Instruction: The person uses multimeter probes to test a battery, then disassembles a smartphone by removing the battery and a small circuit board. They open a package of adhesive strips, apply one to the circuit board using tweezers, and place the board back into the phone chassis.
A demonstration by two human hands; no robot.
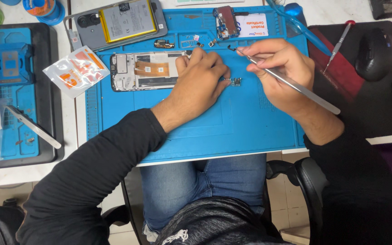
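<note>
My left hand (pixel 200 84) rests on the blue repair mat (pixel 196 131), its fingertips pinching a small green circuit part (pixel 236 81). My right hand (pixel 277 68) grips long metal tweezers (pixel 296 86), their tip pointing up-left just above that small part. An opened phone frame (pixel 146 70) lies on the mat, partly under my left hand. A phone back with a yellow battery (pixel 123 20) lies beyond it.
A small circuit board (pixel 227 20) and loose tiny parts (pixel 164 44) lie at the mat's far edge. An orange-and-white packet (pixel 75 70) sits left. A black tray with another blue mat and a metal tool (pixel 32 127) stands far left. A mouse (pixel 375 52) rests on a dark pad at right.
</note>
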